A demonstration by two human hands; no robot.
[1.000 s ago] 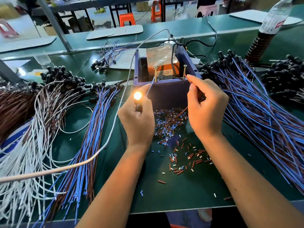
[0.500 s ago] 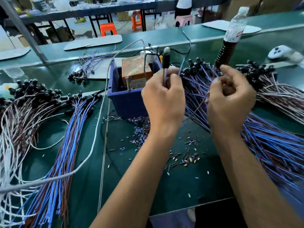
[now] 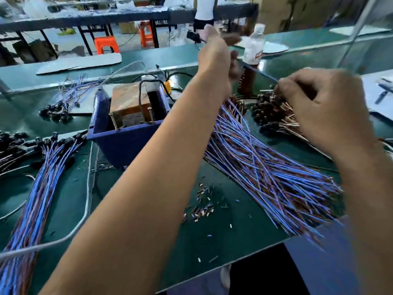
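My left hand [image 3: 214, 58] is raised above the bench and grips a small black lamp socket [image 3: 192, 37] with thin wire leads. One blue lead [image 3: 258, 72] runs from it to my right hand [image 3: 325, 107], which pinches its far end with curled fingers. Under both hands lies a big pile of blue and brown wires [image 3: 265, 167] with black sockets at their far ends. A dark blue plastic bin [image 3: 119, 143] holding an orange test box [image 3: 129, 103] with two brass posts stands left of my left forearm.
Another bundle of blue and brown wires [image 3: 36, 194] lies at the left. Cut insulation bits [image 3: 202, 209] litter the green bench top [image 3: 223, 241]. A plastic bottle [image 3: 254, 50] stands behind my left hand. A white cable [image 3: 87, 201] curves across the left. Orange stools [image 3: 106, 44] stand beyond.
The lamp lit at the test box's posts a second ago, then went dark. Both hands moved up and right, away from the bin, with the socket and its leads. The view swung right.
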